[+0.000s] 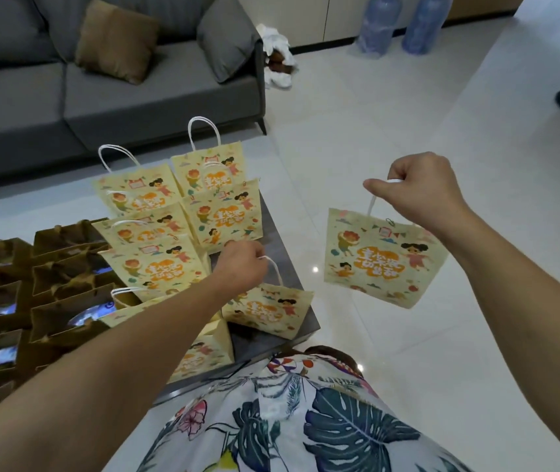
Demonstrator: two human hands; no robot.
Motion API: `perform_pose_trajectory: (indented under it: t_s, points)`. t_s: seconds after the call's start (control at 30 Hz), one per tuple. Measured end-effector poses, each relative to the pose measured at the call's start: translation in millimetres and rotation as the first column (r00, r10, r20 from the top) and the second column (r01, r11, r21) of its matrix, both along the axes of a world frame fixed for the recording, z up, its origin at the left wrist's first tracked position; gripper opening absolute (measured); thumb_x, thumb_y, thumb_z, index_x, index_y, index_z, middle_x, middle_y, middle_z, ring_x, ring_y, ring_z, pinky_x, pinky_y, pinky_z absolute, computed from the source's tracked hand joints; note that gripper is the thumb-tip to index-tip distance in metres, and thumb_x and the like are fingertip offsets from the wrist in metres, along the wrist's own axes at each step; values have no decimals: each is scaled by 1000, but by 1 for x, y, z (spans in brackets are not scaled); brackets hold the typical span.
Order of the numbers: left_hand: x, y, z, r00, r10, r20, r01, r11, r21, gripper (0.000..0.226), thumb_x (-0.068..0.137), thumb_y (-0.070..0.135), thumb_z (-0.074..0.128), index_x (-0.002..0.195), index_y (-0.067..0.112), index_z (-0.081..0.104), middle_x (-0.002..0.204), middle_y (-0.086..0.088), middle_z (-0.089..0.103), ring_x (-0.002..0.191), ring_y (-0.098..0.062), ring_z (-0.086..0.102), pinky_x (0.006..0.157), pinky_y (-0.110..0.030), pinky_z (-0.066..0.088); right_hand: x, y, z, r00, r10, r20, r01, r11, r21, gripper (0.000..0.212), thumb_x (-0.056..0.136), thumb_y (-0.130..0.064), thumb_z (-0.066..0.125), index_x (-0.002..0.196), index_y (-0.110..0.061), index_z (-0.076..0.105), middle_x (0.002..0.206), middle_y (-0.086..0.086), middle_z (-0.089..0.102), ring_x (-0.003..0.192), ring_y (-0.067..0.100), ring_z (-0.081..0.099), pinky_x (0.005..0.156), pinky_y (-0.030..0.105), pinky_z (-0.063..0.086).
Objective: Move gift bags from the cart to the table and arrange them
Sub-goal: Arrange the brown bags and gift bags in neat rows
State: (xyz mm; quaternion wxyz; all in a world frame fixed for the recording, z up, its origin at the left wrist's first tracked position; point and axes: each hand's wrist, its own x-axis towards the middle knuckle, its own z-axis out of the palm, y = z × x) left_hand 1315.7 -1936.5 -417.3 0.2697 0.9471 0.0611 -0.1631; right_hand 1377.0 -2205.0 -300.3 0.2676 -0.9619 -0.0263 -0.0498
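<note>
**2 Gift Bags in Transit as Bench Display Is Filling Up**

A yellow gift bag (pixel 382 258) printed with cartoon children is hanging in mid-air over the white tiled floor (pixel 374 131), just off the bench's right edge, its white cord handle pinched inside the curled fingers of the right hand (pixel 418 192). The left hand (pixel 241 264) is gripping the handle of a second yellow bag (pixel 268 310), whose base is sitting on, or just above, the near right corner of the dark grey bench (pixel 278 257); contact cannot be confirmed. Beyond it, at least 5 matching yellow bags (pixel 183 212) are standing upright in 2 rough columns, handles up, touching one another, with another yellow bag partly hidden under the left forearm. To the left, rows of brown gift bags (pixel 33 284) are packed closely together. A grey sofa (pixel 101 80) with a tan cushion (pixel 115 42) is standing behind the bench, and 2 blue water bottles (pixel 404 22) are resting against the far wall. No cart is in view.

The step in hand appears to be placing: the left bag is being set at the front of the right column. The next move likely calls for releasing that handle once the bag is standing steady, then bringing the right bag across into what little bare bench is remaining, keeping it level so neighbouring bags are not tipped.
</note>
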Motion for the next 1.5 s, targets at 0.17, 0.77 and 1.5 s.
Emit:
perform_pose_trajectory:
  t_s: [0.17, 0.77, 1.5]
  points:
    - [6, 4, -1, 998, 61, -13, -62, 998, -19, 17, 88, 15, 53, 84, 7, 67, 87, -10, 70, 77, -26, 61, 67, -42, 52, 27, 30, -8, 996, 70, -50, -67, 996, 62, 47, 86, -40, 74, 58, -7, 54, 57, 3, 50, 64, 22, 49, 63, 34, 38]
    - [40, 35, -10, 974, 222, -52, -227, 964, -137, 16, 96, 22, 54, 82, 20, 62, 76, 5, 58, 84, -22, 59, 67, -31, 44, 126, 214, -123, 768, 532, -357, -539, 838, 90, 51, 93, -42, 69, 58, -10, 49, 58, 6, 46, 58, 17, 48, 54, 30, 33]
    - [87, 43, -17, 991, 121, -59, -131, 966, -223, 17, 84, 13, 54, 79, 15, 70, 72, -1, 63, 72, -19, 56, 65, -35, 50, 164, 256, -151, 732, 565, -380, -562, 817, 131, 61, 99, -38, 60, 50, -13, 35, 50, 6, 32, 52, 24, 37, 58, 32, 37]
